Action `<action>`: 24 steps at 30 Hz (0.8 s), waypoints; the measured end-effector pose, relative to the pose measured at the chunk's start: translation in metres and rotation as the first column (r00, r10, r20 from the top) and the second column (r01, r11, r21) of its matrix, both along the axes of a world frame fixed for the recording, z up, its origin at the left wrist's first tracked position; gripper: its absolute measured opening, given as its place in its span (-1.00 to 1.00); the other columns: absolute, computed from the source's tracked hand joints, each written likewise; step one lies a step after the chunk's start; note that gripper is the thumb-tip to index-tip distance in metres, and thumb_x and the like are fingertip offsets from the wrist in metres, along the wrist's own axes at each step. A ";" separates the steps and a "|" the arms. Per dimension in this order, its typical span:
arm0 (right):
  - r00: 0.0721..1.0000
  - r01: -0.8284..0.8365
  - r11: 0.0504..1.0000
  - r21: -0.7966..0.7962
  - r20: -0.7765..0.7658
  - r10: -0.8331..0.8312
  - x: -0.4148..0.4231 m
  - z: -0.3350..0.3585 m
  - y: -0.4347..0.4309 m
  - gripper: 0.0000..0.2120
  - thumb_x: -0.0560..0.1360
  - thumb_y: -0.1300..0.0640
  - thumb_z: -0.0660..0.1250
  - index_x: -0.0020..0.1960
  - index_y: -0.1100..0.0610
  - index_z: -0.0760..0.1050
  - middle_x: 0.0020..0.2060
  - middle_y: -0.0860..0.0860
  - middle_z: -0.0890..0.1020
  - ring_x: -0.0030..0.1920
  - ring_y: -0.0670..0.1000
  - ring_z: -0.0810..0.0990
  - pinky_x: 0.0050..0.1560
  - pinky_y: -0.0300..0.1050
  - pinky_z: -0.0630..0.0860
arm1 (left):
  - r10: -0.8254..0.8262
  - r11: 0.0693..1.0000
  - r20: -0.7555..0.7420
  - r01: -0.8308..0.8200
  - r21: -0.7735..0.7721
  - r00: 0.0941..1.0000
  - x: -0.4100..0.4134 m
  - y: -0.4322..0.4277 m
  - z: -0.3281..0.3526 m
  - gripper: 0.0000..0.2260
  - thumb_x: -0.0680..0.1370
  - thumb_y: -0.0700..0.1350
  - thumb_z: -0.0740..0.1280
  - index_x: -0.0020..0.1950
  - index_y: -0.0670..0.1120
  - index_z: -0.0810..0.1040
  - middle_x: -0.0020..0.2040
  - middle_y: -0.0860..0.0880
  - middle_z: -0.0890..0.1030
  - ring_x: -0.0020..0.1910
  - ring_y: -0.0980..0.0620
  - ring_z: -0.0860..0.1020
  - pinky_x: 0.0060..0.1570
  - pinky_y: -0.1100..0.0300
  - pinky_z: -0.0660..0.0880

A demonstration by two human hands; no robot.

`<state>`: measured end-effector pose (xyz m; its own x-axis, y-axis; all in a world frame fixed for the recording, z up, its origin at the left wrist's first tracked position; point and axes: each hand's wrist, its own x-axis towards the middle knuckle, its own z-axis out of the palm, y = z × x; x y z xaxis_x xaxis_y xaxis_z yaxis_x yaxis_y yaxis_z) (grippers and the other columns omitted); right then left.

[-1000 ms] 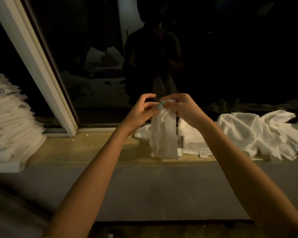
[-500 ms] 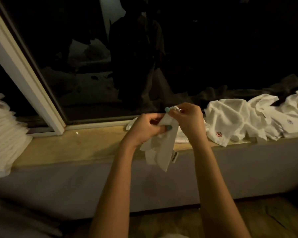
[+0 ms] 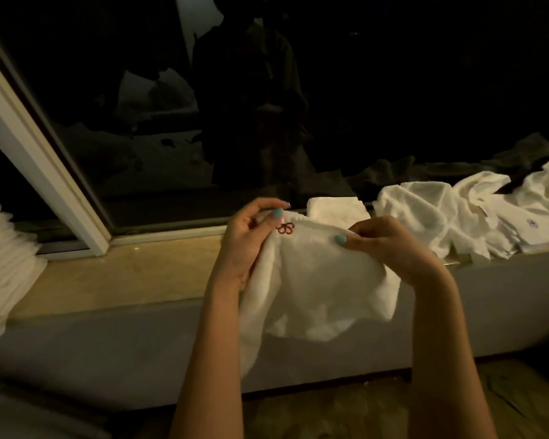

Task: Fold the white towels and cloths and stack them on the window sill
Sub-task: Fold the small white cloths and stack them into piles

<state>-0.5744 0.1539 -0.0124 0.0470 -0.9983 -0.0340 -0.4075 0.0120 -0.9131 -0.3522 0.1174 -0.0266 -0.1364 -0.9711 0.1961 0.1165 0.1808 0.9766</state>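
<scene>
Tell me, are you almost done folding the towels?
Not yet. A folded stack sits on the window sill at left, one folded cloth behind the hands. The left hand and right hand hold an unfolded cloth. A rumpled pile waits at right.

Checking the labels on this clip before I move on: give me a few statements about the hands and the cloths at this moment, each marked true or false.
1. The left hand and the right hand both pinch the top edge of one white cloth. True.
2. The emblem stitched on that cloth is blue. False: it is red.
3. The cloth lies flat on the window sill. False: it hangs from the hands in front of the sill.
4. A stack of folded towels sits at the sill's left end. True.
5. Loose unfolded cloths lie on the sill to the right. True.
</scene>
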 end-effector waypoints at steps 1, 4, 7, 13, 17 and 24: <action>0.998 0.003 1.000 -0.012 -0.070 -0.004 -0.001 -0.003 -0.002 -0.78 0.43 0.00 0.44 -0.19 0.16 0.66 -0.27 0.11 0.67 -0.27 0.03 0.61 -0.20 -0.10 0.52 | 0.034 0.999 -0.021 -0.033 0.035 0.999 -0.001 0.000 -0.001 -0.93 0.53 -0.13 0.36 -0.03 0.00 0.63 -0.09 0.08 0.67 -0.10 0.12 0.62 -0.13 0.24 0.52; 0.981 -0.053 0.998 0.027 -0.184 0.057 -0.002 -0.014 -0.009 -0.84 0.44 0.05 0.45 -0.14 0.15 0.61 -0.24 0.05 0.66 -0.23 -0.03 0.56 -0.14 -0.17 0.49 | 0.134 0.986 -0.112 -0.121 0.115 0.985 0.000 -0.001 -0.004 -0.87 0.50 -0.01 0.37 -0.02 -0.01 0.64 -0.06 0.02 0.69 -0.03 0.04 0.64 -0.08 0.20 0.55; 0.939 -0.147 0.988 0.047 -0.307 0.154 0.006 -0.025 -0.011 -0.90 0.46 0.13 0.44 -0.03 0.02 0.63 -0.17 -0.09 0.66 -0.19 -0.11 0.59 -0.06 -0.28 0.54 | 0.110 0.988 -0.211 -0.083 0.133 0.971 0.007 0.001 -0.001 -0.83 0.44 0.03 0.44 -0.01 0.03 0.64 -0.04 -0.03 0.66 -0.06 0.02 0.63 -0.14 0.21 0.55; 0.976 -0.202 0.979 -0.005 -0.082 0.201 0.032 -0.041 -0.023 -0.73 0.52 0.00 0.33 0.19 0.02 0.56 0.07 -0.11 0.61 0.03 -0.19 0.57 -0.01 -0.36 0.52 | 0.051 0.992 -0.203 -0.026 0.124 0.978 0.006 0.003 0.005 -0.72 0.39 -0.07 0.42 0.10 0.03 0.60 -0.02 0.06 0.65 -0.07 0.12 0.64 -0.15 0.26 0.56; 0.981 -0.192 0.980 0.049 -0.021 0.193 0.046 -0.047 -0.026 -0.72 0.50 -0.09 0.31 0.10 0.05 0.54 0.00 -0.08 0.62 -0.01 -0.09 0.60 -0.08 -0.27 0.57 | 0.158 0.986 -0.175 -0.145 0.085 0.972 0.005 -0.005 0.005 -0.85 0.51 -0.08 0.36 0.07 -0.01 0.61 0.03 0.00 0.63 0.00 0.06 0.62 -0.12 0.23 0.56; 0.947 -0.089 0.995 0.044 -0.305 0.099 0.037 -0.069 -0.038 -0.81 0.54 0.05 0.33 -0.05 0.19 0.59 -0.15 0.07 0.60 -0.16 0.03 0.54 -0.18 -0.28 0.45 | 0.393 0.919 0.000 -0.393 -0.028 0.920 0.023 -0.020 0.001 -0.91 0.54 0.01 0.35 -0.06 0.00 0.57 -0.11 0.03 0.62 -0.07 0.04 0.62 -0.12 0.15 0.59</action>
<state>-0.5376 0.1156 -0.0814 0.1231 -0.9882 -0.0907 -0.6684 -0.0150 -0.7437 -0.3296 0.0971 -0.0258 0.2538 -0.9411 0.2234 0.0249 0.2373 0.9711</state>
